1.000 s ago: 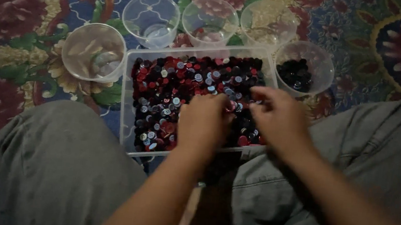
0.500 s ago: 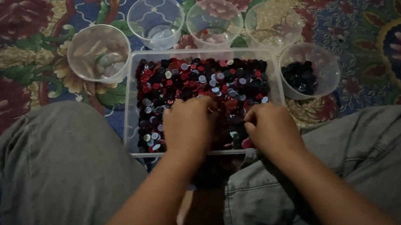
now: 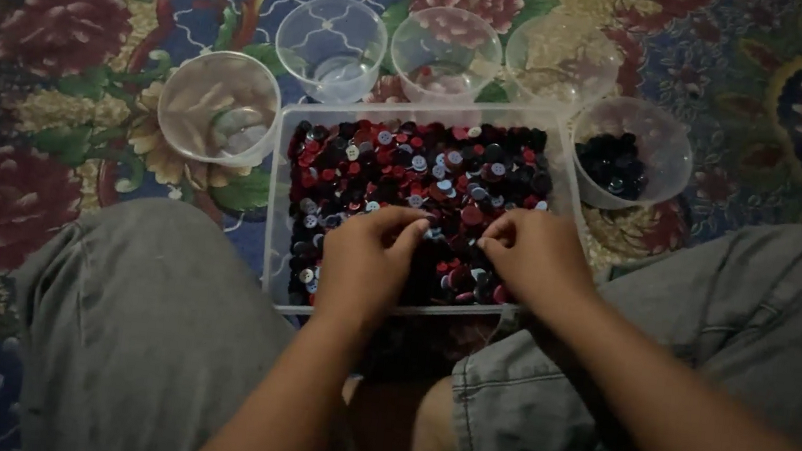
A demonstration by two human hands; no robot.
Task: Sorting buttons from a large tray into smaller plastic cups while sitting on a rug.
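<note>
— What is in the clear tray?

— Red, dark and pale buttons heaped in it, on a floral rug between grey-trousered knees.

— And the hands?

— The left hand lies on the near buttons, fingers curled together, tips touching the pile. The right hand, just beside it, has fingertips drawn together on the buttons; whether it pinches one cannot be told.

— Around the tray?

— Clear cups: one at far left holding pale pieces, three along the far side, and one at far right holding dark buttons.
</note>
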